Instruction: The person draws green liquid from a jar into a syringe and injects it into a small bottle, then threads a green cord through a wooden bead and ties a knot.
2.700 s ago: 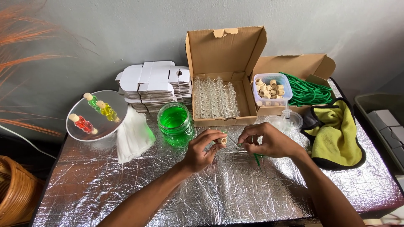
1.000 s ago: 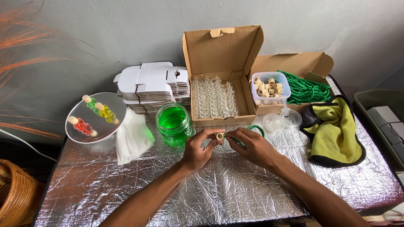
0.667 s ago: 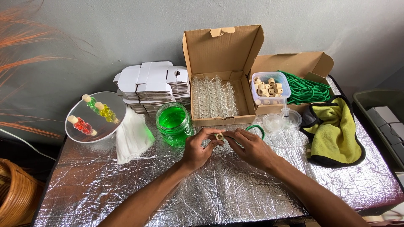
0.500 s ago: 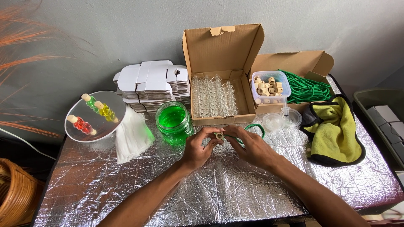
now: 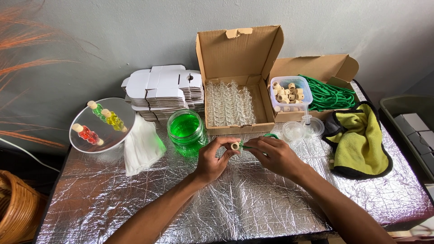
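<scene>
At far left, a wicker basket [image 5: 16, 205] sits below the foil-covered tabletop [image 5: 135, 199]. On the tabletop's left part, a clear dish [image 5: 102, 125] carries small corked bottles of red, green and yellow liquid, and a white cloth [image 5: 142, 144] lies just beside it. Behind stands a stack of flat white cartons [image 5: 162, 90]. A jar [image 5: 185, 131] of green liquid stands open, with no lid visible, just left of the hands. The left hand [image 5: 212, 158] pinches a small cork [image 5: 235, 146] between thumb and fingers, held above the tabletop at centre. The right hand [image 5: 273, 156] grips a green cord [image 5: 246, 143] with its end touching the cork. Behind the hands, an open cardboard box [image 5: 235, 58] holds rows of empty glass bottles [image 5: 229, 104]. To the right, a plastic tub [image 5: 290, 92] holds more corks, a second box contains coiled cord [image 5: 330, 96], and a yellow towel [image 5: 359, 140] lies at far right. Hazards, as judged: the jar is close to the left forearm, so a sideways elbow movement could tip it and flood the foil. The cork is small; a loosened pinch could drop it, and it may roll off the tabletop. A frayed cord end may fail to enter the cork.
</scene>
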